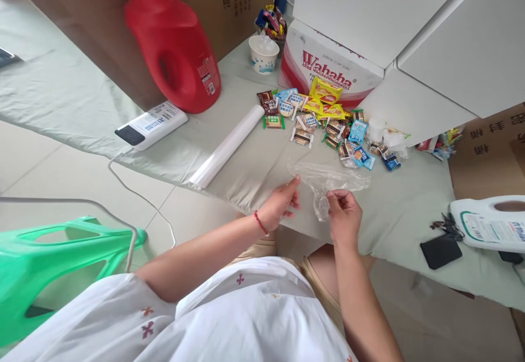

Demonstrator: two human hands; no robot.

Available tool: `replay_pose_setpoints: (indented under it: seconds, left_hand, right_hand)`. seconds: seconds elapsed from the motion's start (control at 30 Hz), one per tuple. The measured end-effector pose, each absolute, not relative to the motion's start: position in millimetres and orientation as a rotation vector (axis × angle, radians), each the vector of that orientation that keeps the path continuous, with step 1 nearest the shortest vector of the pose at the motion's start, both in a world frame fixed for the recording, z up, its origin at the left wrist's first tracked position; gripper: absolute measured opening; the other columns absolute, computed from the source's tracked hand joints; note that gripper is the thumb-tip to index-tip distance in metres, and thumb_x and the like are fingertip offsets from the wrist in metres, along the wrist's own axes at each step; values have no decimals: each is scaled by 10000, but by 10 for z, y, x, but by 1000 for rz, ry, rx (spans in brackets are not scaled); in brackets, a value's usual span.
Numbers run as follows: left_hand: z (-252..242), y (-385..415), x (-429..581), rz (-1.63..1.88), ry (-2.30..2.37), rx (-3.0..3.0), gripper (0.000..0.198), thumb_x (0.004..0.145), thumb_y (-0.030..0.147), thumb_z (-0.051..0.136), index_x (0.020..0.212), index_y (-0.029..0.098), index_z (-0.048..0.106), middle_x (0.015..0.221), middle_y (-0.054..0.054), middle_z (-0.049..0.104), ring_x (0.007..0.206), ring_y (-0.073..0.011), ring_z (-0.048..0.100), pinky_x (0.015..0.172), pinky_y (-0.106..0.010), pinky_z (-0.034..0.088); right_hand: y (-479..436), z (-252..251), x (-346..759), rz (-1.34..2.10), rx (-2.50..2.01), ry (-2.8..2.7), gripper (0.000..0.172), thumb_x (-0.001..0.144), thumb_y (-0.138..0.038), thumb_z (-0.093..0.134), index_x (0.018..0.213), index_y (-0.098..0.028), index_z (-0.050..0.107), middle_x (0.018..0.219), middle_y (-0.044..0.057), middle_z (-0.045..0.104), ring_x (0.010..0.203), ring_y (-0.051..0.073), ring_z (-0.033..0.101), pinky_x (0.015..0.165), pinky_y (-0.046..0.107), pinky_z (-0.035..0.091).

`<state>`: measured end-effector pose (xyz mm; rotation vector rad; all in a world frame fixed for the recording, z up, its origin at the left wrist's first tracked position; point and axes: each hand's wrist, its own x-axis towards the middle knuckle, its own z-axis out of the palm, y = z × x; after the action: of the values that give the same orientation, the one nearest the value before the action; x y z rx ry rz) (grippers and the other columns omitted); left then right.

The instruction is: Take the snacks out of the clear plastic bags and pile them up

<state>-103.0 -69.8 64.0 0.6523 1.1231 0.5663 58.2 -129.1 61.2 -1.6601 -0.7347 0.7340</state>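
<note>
A clear, crumpled plastic bag (334,180) is stretched between my hands just above the cloth's front edge. My right hand (345,214) pinches its gathered lower part between thumb and fingers. At the bag's left end, my left hand (282,204) has thumb and forefinger together at the film, the other fingers loosely curled. A red cord circles the left wrist. Beyond the bag lies a pile of small wrapped snacks (303,121), including yellow packets (326,93), blue packets (358,131) and a brown cocoa packet (266,101). A white roll (227,146) rests left of the pile.
A red jug (176,45) stands behind a white device (151,125) with a cable. A paper cup (263,54) and Wahaha carton (295,56) are at the back. On the right are a black wallet-like item (441,251), keys and a white bottle (492,225). A green stool (82,241) stands left.
</note>
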Motion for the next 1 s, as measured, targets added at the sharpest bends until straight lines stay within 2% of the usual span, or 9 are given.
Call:
replay_pose_setpoints:
  seconds: [0.07, 0.13, 0.27, 0.37, 0.5, 0.6, 0.87, 0.93, 1.0]
  left_hand:
    - [608, -764, -928, 524, 1088, 623, 609, 870, 792, 553, 768, 192, 563, 746, -16, 589, 675, -147, 605, 525, -235, 478]
    - [546, -755, -826, 620, 1151, 695, 498, 908, 663, 614, 753, 192, 565, 720, -12, 586, 664, -137, 576, 551, -230, 475]
    - [365, -663, -772, 748, 1231, 798, 377, 1027, 424, 493, 717, 209, 501, 597, 9, 542, 534, -124, 542, 513, -231, 407]
    - [274, -592, -872, 797, 1258, 924, 430, 1050, 507, 418, 733, 227, 494, 497, 45, 460, 412, -124, 463, 467, -248, 355]
    - [292, -460, -1036, 774, 1269, 1032, 529, 1009, 634, 456, 677, 226, 516, 442, 62, 358, 351, -113, 370, 419, -256, 277]
    - [338, -343, -1137, 661, 1250, 982, 535, 983, 634, 513, 637, 226, 519, 416, 68, 322, 326, -107, 318, 401, -261, 241]
    - [258, -244, -1498, 520, 1374, 1158, 383, 934, 469, 609, 656, 227, 503, 439, 52, 416, 383, -118, 402, 455, -251, 304]
    - [300, -255, -1593, 549, 1493, 1301, 290, 884, 460, 670, 772, 223, 547, 568, 24, 535, 491, -146, 503, 514, -262, 372]
    - [420, -267, -1639, 729, 1674, 1506, 260, 841, 428, 709, 922, 209, 594, 828, -44, 649, 710, -197, 614, 655, -308, 477]
  right_hand:
    - [-1363, 601, 439, 713, -1699, -857, 283, 804, -469, 790, 824, -218, 661, 709, -30, 614, 645, 112, 494, 602, 240, 420]
    - [-1422, 600, 338, 745, -1707, -920, 273, 821, -468, 780, 833, -219, 667, 735, -18, 641, 672, 119, 524, 630, 246, 444]
    - [-1462, 660, 381, 917, -1592, -683, 359, 732, -488, 854, 805, -226, 620, 741, -28, 654, 554, 81, 420, 471, 213, 333]
    - [-1445, 738, 635, 1057, -1484, -456, 444, 625, -444, 928, 788, -221, 581, 805, -10, 705, 499, 41, 335, 402, 176, 231]
    - [-1415, 807, 1085, 1188, -1474, -352, 492, 512, -374, 988, 771, -208, 604, 758, -21, 680, 476, 16, 306, 367, 138, 212]
    - [-1397, 800, 1391, 1270, -1510, -302, 514, 458, -326, 1014, 759, -196, 618, 717, -32, 652, 467, 4, 304, 353, 112, 200]
    - [-1494, 593, 1769, 1276, -1652, -351, 514, 444, -356, 1027, 746, -181, 650, 668, -29, 645, 454, 0, 308, 349, 108, 226]
    - [-1537, 549, 1736, 1268, -1694, -389, 501, 462, -380, 1016, 743, -185, 650, 667, -22, 653, 454, 12, 321, 350, 123, 221]
    - [-1558, 525, 1672, 1260, -1724, -424, 499, 473, -409, 1004, 745, -190, 646, 661, -13, 662, 453, 22, 329, 355, 136, 209]
